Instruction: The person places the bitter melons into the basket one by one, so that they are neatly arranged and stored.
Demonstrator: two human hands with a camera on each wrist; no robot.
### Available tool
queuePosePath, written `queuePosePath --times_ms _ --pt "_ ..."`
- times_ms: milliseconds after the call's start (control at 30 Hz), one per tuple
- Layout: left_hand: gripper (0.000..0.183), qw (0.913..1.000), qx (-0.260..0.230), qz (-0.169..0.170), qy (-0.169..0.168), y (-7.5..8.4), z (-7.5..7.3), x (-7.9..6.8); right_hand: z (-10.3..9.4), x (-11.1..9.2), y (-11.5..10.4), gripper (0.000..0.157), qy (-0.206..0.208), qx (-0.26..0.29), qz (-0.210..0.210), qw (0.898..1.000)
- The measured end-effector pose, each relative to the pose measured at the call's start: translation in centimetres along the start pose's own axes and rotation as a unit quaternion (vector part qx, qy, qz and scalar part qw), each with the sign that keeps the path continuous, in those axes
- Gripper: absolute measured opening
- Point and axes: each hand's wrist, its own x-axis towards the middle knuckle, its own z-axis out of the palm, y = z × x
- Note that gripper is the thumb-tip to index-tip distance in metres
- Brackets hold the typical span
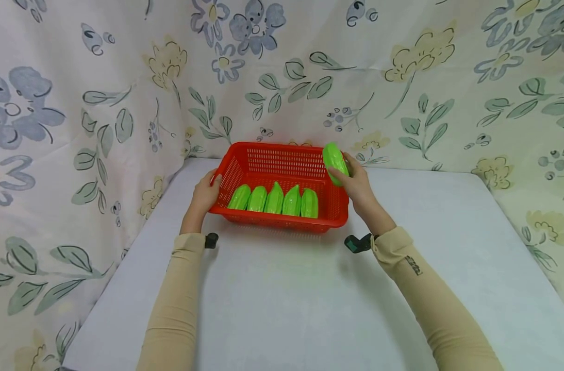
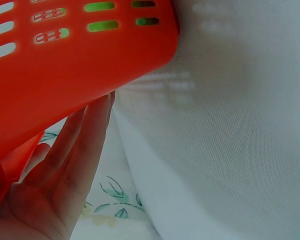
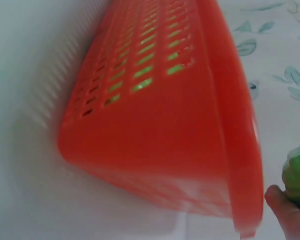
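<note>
A red plastic basket with slotted walls stands on the white table. Several bright green bitter melons lie side by side in a row along its near wall. At the basket's left end, my left hand holds the rim; its fingers reach along the outside wall in the left wrist view. My right hand grips another bitter melon over the basket's right end, thumb on the near side. In the right wrist view only the thumb and part of that bitter melon show at the edge.
The white tabletop stretches in front of the basket and to its right. A flower-printed curtain hangs behind the table and along its left side. Dark wrist cameras sit at both cuffs.
</note>
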Motion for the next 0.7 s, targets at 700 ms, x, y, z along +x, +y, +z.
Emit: queuePosePath --times_ms 700 --pt "0.055 1.0 -0.003 0.001 -0.003 -0.1 -0.1 0.1 1.3 0.3 0.1 0.076 -0.023 -0.083 0.049 0.995"
